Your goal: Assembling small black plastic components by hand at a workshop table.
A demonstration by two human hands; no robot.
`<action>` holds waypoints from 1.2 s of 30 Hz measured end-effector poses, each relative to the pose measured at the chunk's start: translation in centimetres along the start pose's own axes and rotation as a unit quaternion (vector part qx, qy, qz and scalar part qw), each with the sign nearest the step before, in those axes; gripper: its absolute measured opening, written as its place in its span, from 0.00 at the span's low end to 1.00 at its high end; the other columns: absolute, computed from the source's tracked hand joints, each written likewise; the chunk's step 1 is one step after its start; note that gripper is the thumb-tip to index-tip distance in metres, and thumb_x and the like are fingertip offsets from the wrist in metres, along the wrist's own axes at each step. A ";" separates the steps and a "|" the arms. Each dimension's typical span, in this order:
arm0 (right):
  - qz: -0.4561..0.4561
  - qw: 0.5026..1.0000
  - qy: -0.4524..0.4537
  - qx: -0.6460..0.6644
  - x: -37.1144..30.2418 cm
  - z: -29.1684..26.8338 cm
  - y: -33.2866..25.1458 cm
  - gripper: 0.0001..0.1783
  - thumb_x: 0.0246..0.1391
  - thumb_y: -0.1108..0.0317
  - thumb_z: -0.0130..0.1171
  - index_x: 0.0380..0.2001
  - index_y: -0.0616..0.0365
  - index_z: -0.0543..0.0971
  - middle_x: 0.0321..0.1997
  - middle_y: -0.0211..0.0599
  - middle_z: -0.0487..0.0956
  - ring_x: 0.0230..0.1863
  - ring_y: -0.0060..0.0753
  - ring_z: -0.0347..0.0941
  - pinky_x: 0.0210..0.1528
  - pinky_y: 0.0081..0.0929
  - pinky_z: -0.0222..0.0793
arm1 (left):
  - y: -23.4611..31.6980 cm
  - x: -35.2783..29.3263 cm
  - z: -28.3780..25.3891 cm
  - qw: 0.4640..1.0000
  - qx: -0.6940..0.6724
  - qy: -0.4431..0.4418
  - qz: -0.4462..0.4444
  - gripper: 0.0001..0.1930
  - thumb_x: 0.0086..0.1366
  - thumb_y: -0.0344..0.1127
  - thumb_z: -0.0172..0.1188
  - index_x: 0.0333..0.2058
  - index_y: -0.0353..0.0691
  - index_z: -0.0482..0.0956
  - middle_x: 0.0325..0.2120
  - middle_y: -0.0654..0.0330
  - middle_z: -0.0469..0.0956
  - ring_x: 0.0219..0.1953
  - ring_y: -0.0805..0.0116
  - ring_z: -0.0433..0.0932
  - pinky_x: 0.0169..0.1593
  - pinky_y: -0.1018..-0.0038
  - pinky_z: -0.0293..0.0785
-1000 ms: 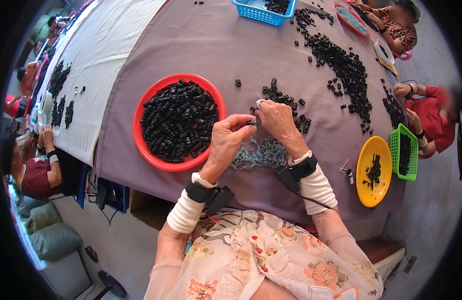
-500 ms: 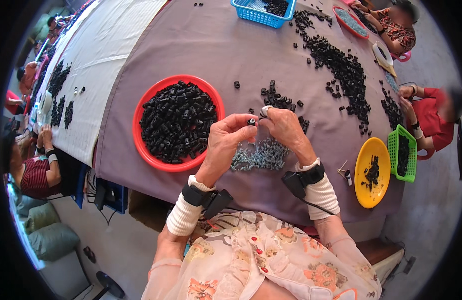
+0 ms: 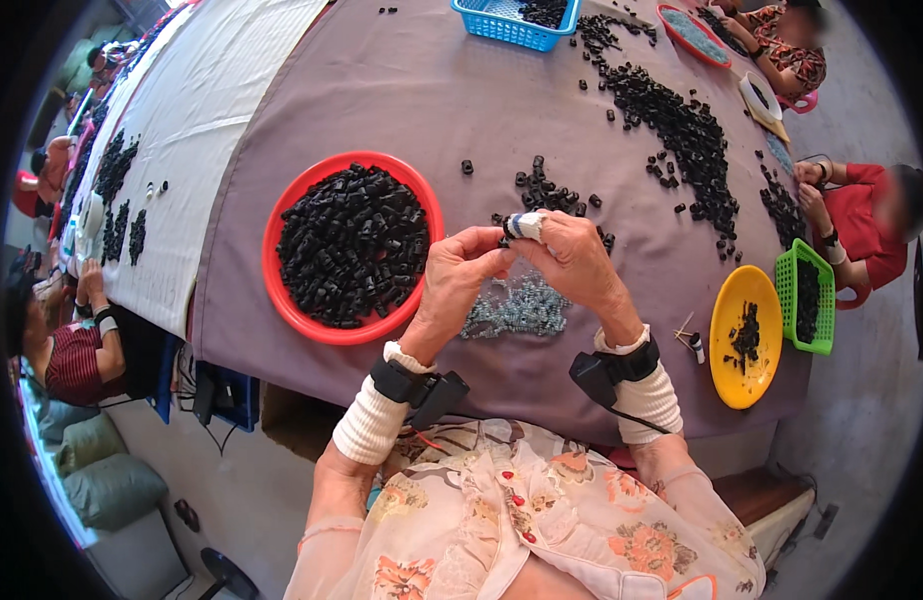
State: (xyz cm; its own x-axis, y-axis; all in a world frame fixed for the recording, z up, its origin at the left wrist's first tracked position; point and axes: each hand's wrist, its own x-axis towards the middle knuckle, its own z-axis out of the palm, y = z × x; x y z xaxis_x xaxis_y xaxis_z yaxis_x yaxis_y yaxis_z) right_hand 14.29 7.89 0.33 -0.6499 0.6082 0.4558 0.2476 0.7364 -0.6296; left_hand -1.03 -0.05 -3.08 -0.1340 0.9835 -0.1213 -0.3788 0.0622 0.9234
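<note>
My left hand [image 3: 454, 280] pinches a small black plastic part [image 3: 505, 241] between thumb and fingertips. Meeting it from the right, my right hand [image 3: 579, 262] has its fingers closed and pressed against the same part. A white band with dark stripes wraps one right finger. What else the right fingertips may hold is hidden. Below the hands lies a pile of small silvery screws [image 3: 522, 310]. Just beyond them are loose black parts [image 3: 548, 192]. To the left, a round red tray [image 3: 273, 262] is heaped with similar black parts.
A yellow plate [image 3: 726, 380] and a green basket [image 3: 824, 343] stand at the right, both with black pieces. Far off is a blue basket [image 3: 517, 38]. A long heap of black parts [image 3: 682, 135] crosses the table. Co-workers sit at both sides.
My right hand has come in over the black part, its banded finger now covering most of it. The left hand still pinches the part.
</note>
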 end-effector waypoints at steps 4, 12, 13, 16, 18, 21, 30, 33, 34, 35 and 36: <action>0.030 0.999 -0.002 0.024 0.3 -0.2 -0.4 0.07 0.45 0.74 0.61 0.30 0.62 0.77 0.24 0.40 0.76 0.26 0.43 0.74 0.27 0.32 0.68 | 0.1 0.0 -0.2 1.000 0.008 0.001 -0.001 0.12 0.58 0.28 0.62 0.41 0.32 0.79 0.28 0.64 0.79 0.29 0.79 0.75 0.35 0.81 0.73; 0.050 0.998 -0.010 0.021 0.5 0.2 -0.3 0.06 0.47 0.72 0.60 0.27 0.63 0.76 0.24 0.44 0.75 0.25 0.46 0.73 0.28 0.34 0.68 | -0.6 0.3 -0.2 0.997 0.075 0.008 0.012 0.12 0.59 0.27 0.60 0.42 0.30 0.78 0.30 0.61 0.80 0.31 0.78 0.77 0.35 0.82 0.74; 0.038 0.999 -0.013 0.008 0.4 0.3 0.0 0.06 0.46 0.72 0.60 0.27 0.63 0.75 0.24 0.44 0.75 0.25 0.46 0.73 0.27 0.34 0.68 | -0.6 0.3 -0.1 0.996 0.083 0.005 0.016 0.13 0.59 0.26 0.60 0.43 0.30 0.78 0.30 0.61 0.80 0.31 0.78 0.77 0.35 0.82 0.74; 0.029 0.999 -0.026 -0.018 0.6 0.1 -0.1 0.06 0.46 0.72 0.60 0.27 0.63 0.75 0.23 0.44 0.75 0.25 0.46 0.73 0.27 0.33 0.68 | -0.7 0.2 -0.2 0.996 0.086 0.007 0.022 0.13 0.59 0.26 0.59 0.43 0.30 0.78 0.30 0.61 0.80 0.32 0.78 0.77 0.36 0.82 0.74; 0.033 0.998 -0.036 -0.031 0.6 0.0 -0.2 0.06 0.46 0.73 0.59 0.26 0.64 0.74 0.23 0.44 0.75 0.25 0.46 0.73 0.27 0.33 0.67 | -0.7 0.2 -0.3 0.996 0.080 0.012 0.024 0.13 0.58 0.26 0.59 0.43 0.30 0.78 0.30 0.61 0.80 0.33 0.78 0.77 0.36 0.82 0.74; 0.056 0.997 -0.027 0.035 0.3 -0.1 -0.1 0.06 0.46 0.73 0.59 0.28 0.64 0.75 0.23 0.44 0.75 0.26 0.46 0.74 0.26 0.32 0.68 | -0.6 0.2 -0.2 0.996 0.083 0.007 0.020 0.13 0.58 0.26 0.60 0.43 0.30 0.78 0.30 0.61 0.80 0.32 0.79 0.77 0.35 0.82 0.73; 0.079 0.996 -0.026 -0.020 -1.0 1.4 3.5 0.09 0.46 0.72 0.60 0.32 0.62 0.77 0.29 0.43 0.77 0.31 0.46 0.76 0.30 0.35 0.71 | 0.1 0.0 -1.1 0.996 0.052 0.071 0.009 0.12 0.58 0.28 0.62 0.41 0.32 0.80 0.28 0.64 0.79 0.28 0.80 0.75 0.34 0.82 0.72; 0.051 0.973 -0.103 -0.201 -1.3 2.9 4.1 0.10 0.44 0.68 0.62 0.30 0.59 0.75 0.28 0.41 0.76 0.32 0.47 0.76 0.33 0.39 0.72 | 0.2 -0.1 -1.4 0.996 0.043 0.081 0.005 0.12 0.57 0.29 0.63 0.41 0.33 0.80 0.28 0.65 0.79 0.28 0.81 0.74 0.33 0.83 0.72; 0.051 0.973 -0.103 -0.202 -1.2 3.2 4.2 0.10 0.44 0.68 0.62 0.30 0.59 0.75 0.28 0.41 0.76 0.32 0.47 0.76 0.33 0.39 0.72 | 0.1 0.0 -1.3 0.996 0.042 0.076 0.006 0.12 0.57 0.29 0.63 0.41 0.33 0.80 0.28 0.65 0.79 0.27 0.81 0.74 0.33 0.83 0.72; 0.047 0.966 -0.100 -0.234 -1.1 3.7 4.5 0.10 0.44 0.68 0.62 0.29 0.59 0.74 0.28 0.41 0.76 0.31 0.47 0.76 0.33 0.39 0.71 | 0.1 0.0 -1.3 0.997 0.042 0.072 0.007 0.12 0.57 0.29 0.63 0.41 0.33 0.80 0.28 0.65 0.79 0.27 0.81 0.74 0.33 0.83 0.72; 0.043 0.959 -0.097 -0.264 -1.0 4.1 4.7 0.09 0.44 0.68 0.62 0.27 0.59 0.74 0.28 0.42 0.77 0.31 0.46 0.75 0.33 0.39 0.71 | 0.1 0.0 -1.3 0.996 0.042 0.072 0.008 0.12 0.57 0.29 0.63 0.41 0.33 0.80 0.28 0.65 0.79 0.27 0.81 0.74 0.33 0.83 0.72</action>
State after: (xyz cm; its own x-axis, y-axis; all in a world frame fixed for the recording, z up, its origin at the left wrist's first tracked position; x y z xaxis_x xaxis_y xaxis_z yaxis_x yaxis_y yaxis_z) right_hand 13.21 9.51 -5.65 -0.7196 0.6446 0.2583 0.6022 0.7645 -0.2301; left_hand -2.28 -0.26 -3.48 -0.2720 0.9502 -0.1520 -0.2987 0.0668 0.9520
